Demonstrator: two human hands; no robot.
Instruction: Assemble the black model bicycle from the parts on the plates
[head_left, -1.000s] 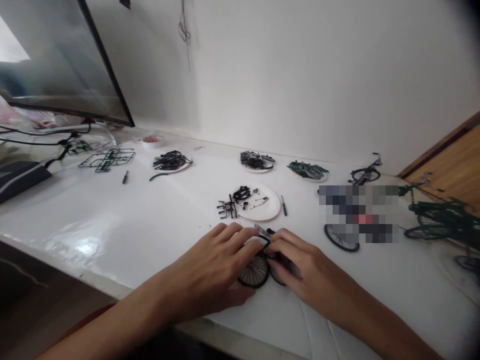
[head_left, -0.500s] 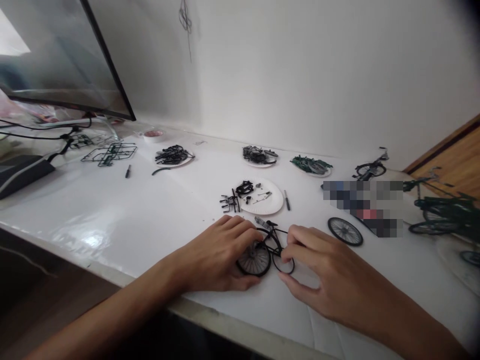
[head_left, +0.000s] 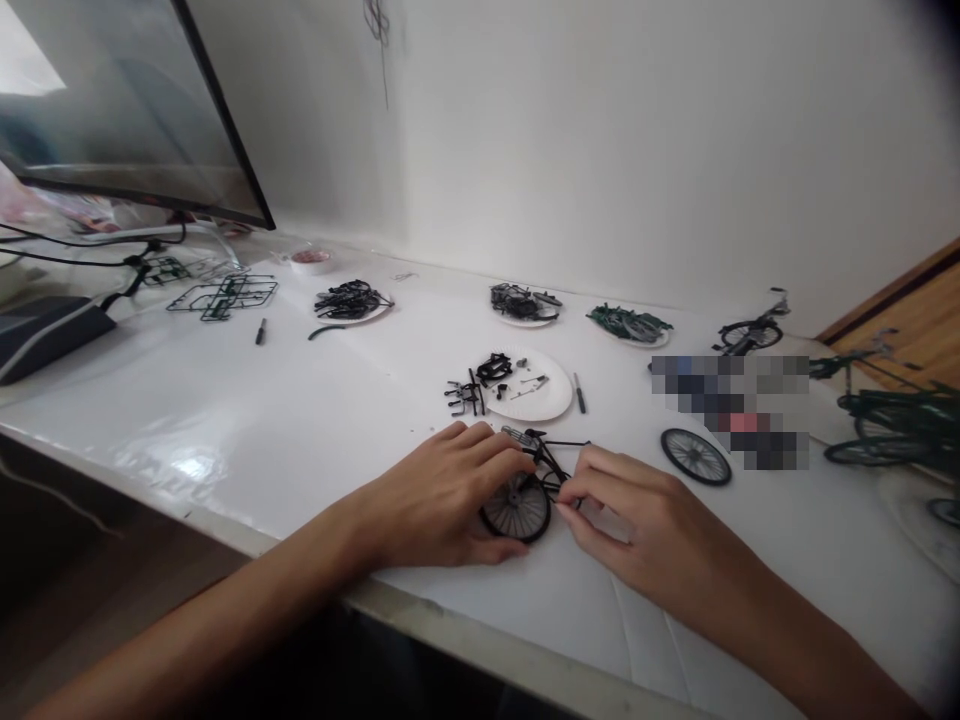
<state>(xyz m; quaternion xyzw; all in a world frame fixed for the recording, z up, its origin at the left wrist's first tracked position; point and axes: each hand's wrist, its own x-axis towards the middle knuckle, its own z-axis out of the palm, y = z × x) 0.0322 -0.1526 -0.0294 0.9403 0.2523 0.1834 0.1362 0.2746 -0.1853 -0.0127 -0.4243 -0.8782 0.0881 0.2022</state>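
By the white table's (head_left: 315, 430) front edge, left hand (head_left: 457, 490) is gripping, right hand (head_left: 637, 500) seemingly pinching, a black model bicycle (head_left: 552, 464); white paper plate (head_left: 551, 401) is carrying small parts (head_left: 502, 392); black spoked wheel (head_left: 696, 457) is lying unmounted; rear wheel (head_left: 517, 508), saddle (head_left: 535, 433) are sitting fitted.

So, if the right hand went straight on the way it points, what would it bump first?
The small black bike: the right hand points left and seems to be touching it. The bike's spoked wheel looks next in line, though depth is unclear.
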